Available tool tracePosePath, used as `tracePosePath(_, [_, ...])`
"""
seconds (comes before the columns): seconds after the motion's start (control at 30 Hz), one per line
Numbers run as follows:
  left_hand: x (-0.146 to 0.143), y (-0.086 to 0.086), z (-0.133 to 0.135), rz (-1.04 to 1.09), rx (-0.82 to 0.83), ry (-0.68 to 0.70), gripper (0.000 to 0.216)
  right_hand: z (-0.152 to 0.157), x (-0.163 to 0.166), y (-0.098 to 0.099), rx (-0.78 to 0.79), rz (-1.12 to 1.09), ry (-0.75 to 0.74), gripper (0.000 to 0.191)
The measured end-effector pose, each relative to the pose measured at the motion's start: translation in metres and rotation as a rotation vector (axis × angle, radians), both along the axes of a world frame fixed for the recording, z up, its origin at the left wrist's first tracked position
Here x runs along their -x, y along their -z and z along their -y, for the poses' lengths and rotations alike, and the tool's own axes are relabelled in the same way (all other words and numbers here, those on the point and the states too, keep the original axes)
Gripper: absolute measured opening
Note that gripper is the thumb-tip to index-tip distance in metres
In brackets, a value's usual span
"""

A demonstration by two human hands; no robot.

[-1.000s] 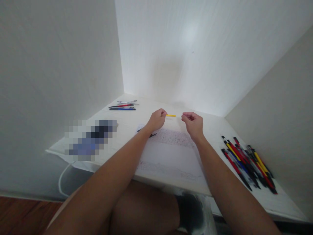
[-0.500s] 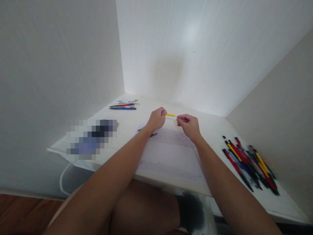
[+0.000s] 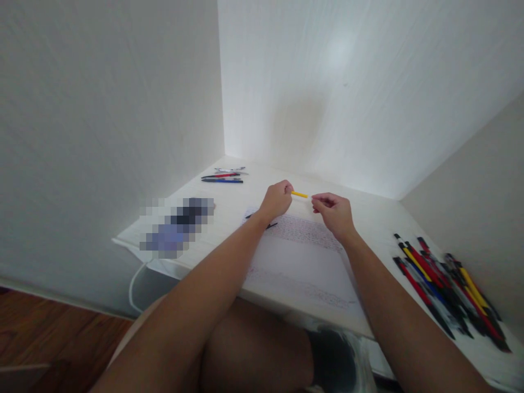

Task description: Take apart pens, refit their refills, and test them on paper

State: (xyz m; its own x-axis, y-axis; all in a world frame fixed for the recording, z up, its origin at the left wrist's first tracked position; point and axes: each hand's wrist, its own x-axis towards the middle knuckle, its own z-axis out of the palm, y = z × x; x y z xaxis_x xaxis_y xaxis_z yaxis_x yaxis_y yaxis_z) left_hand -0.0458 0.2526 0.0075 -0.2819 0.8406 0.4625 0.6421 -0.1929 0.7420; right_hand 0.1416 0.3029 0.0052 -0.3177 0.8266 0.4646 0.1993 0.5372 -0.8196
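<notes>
My left hand (image 3: 278, 201) is closed around one end of a slim yellow pen barrel (image 3: 299, 194), which points to the right above the desk. Close to the barrel's free end, my right hand (image 3: 334, 210) has thumb and fingertips pinched together. Whatever lies in that pinch is too small to make out. A narrow gap shows between the yellow end and the right fingertips. Beneath both hands lies a sheet of handwritten paper (image 3: 297, 259). A thin black pen part (image 3: 271, 225) rests on its upper left, partly hidden by my left wrist.
Several pens (image 3: 223, 177) lie at the back left of the white desk (image 3: 229, 218). A larger pile of red, yellow, blue and black pens (image 3: 450, 289) is at the right. A blurred-out object (image 3: 176, 226) with a white cable (image 3: 133, 289) sits on the left. Walls enclose three sides.
The whole view has shifted, so the desk and hands appear farther right. My hands keep nearly the same pose, and the yellow barrel tilts slightly more downward to the right.
</notes>
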Motion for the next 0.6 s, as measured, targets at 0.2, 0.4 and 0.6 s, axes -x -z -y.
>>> tracePosePath(0.2, [0.0003,-0.0006,-0.0002,-0.024,-0.001,0.009,0.025,0.0,-0.001,0.0007,0.022,0.019,-0.03,0.027])
tracePosePath(0.4, [-0.0009,-0.0011,0.0009,-0.055,0.028,0.03,0.026,0.0013,0.0005,0.0011,0.039,0.023,-0.042,0.028])
tracePosePath(0.6, [-0.0003,0.0028,-0.0013,-0.116,0.013,0.059,0.027,0.0017,0.0019,0.0006,0.079,0.007,-0.04,0.032])
